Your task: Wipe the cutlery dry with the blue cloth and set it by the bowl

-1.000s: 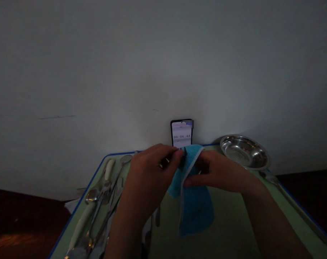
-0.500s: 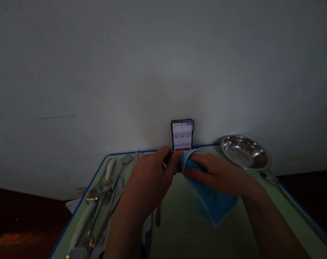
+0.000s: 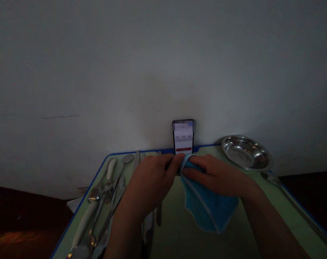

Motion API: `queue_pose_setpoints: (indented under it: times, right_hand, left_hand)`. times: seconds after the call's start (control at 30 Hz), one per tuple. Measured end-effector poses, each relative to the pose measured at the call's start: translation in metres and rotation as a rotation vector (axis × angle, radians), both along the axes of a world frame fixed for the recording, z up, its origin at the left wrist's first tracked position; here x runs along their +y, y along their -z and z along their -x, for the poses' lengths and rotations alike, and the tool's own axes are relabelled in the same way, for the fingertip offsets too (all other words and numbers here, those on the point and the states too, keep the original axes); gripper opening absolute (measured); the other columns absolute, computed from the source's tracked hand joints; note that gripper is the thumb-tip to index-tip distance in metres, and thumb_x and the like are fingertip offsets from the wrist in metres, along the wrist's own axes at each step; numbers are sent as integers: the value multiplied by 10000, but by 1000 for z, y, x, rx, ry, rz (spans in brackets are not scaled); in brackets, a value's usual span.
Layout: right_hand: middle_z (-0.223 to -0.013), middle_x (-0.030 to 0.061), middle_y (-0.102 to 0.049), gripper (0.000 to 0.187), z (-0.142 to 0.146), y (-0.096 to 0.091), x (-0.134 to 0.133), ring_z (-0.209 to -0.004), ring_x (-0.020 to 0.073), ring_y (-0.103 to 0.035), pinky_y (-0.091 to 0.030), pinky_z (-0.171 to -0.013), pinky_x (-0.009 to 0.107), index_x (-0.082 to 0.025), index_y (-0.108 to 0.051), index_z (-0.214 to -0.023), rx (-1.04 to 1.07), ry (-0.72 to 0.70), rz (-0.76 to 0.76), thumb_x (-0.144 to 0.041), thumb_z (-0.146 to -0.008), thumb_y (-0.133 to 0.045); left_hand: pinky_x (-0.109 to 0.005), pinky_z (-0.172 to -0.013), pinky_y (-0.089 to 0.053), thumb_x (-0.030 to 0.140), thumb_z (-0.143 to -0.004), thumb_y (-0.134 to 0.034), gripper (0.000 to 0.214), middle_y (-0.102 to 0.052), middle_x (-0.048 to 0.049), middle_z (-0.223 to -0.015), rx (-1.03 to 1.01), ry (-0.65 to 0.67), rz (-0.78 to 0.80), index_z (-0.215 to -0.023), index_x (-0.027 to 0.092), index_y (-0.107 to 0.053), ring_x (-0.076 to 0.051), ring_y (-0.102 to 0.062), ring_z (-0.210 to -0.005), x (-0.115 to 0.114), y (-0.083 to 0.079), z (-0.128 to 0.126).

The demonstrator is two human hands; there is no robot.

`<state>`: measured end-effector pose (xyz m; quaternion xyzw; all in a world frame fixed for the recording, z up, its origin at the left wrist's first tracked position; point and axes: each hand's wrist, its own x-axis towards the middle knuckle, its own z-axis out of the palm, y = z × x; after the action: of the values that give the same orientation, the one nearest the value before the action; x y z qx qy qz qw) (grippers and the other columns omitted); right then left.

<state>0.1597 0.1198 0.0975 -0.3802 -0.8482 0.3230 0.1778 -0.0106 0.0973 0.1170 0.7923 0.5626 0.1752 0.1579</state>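
My right hand is closed around a blue cloth with a pale edging, and the rest of the cloth hangs below the fingers. Pressed up against it, my left hand is closed in a pinch beside the cloth's folded upper end. What the left fingers hold is hidden behind them. Both hands are above the green tabletop, in front of a phone that leans on the wall and displays a timer.
Several spoons, forks and knives lie along the left side, some with white handles. A shiny metal bowl sits at the back right, with a long fork along the right edge. Behind the table rises a grey wall.
The cloth's hanging part has spread wider and swung slightly to the left. My left hand has moved a little, its fingers now closer against the cloth. The right hand keeps its hold.
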Motion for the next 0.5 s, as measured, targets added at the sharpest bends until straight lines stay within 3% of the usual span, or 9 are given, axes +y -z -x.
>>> queue_pose_setpoints:
  times: [0.3, 0.5]
  right_hand:
    - [-825, 20, -613, 321, -6, -5, -1, -728, 137, -550, -397, -641, 278, -192, -544, -866, -31, 3, 59, -462, -856, -371]
    - [-863, 26, -612, 360, -16, -8, 0, -774, 145, -559, -401, -671, 281, -194, -544, -873, -82, -73, 134, -491, -857, -342]
  left_hand:
    - [-238, -526, -365, 383, -899, -327, 410, -676, -23, -680, -55, -6, -74, -752, 180, -653, -145, -588, -591, 3, 1, 0]
    - [-231, -503, -338, 418, -896, -310, 476, -605, 2, -541, -15, -37, -30, -616, 181, -613, -134, -553, -521, 1, 1, 6]
